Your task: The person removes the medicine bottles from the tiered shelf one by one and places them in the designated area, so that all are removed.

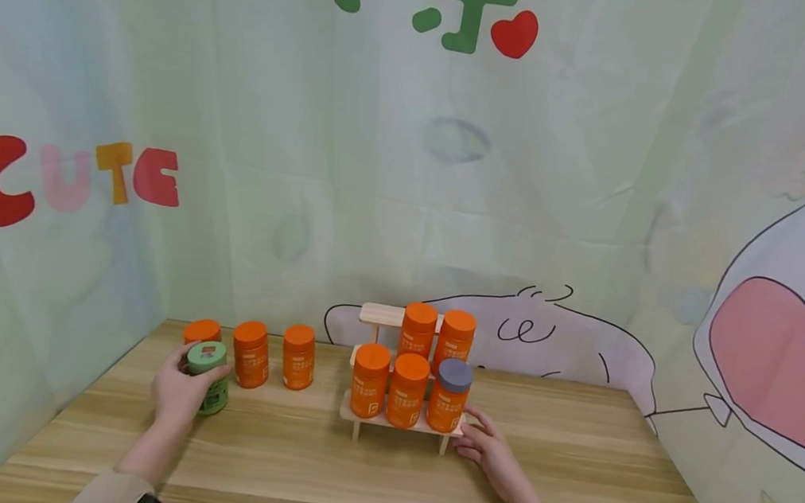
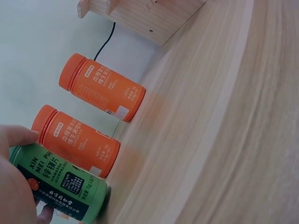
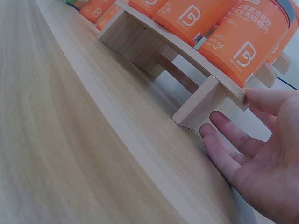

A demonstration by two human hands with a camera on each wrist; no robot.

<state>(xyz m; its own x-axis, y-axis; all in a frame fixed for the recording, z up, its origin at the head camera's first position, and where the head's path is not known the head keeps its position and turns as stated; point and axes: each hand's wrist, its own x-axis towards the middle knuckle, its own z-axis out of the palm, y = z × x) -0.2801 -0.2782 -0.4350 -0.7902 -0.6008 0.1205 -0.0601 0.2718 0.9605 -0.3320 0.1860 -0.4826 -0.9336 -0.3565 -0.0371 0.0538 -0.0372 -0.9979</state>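
My left hand [image 1: 178, 392] grips a green supplement bottle [image 2: 60, 179] with a light green lid, which stands upright on the table at the left. Three orange bottles stand around it: one [image 1: 203, 331] partly hidden behind the hand, another [image 1: 251, 354] beside it and a third [image 1: 298, 357] further right. My right hand [image 1: 489, 449] is at the right end of a tiered wooden rack [image 1: 402, 423]; in the right wrist view a fingertip touches the edge of its lowest board, the other fingers loosely bent. Several orange bottles stand on the rack, one with a grey-blue lid [image 1: 455, 375].
The wood-grain table [image 1: 282, 473] carries everything. A printed cloth backdrop [image 1: 349, 199] hangs behind and along both sides. A thin dark cable [image 2: 106, 41] shows against the cloth behind the bottles.
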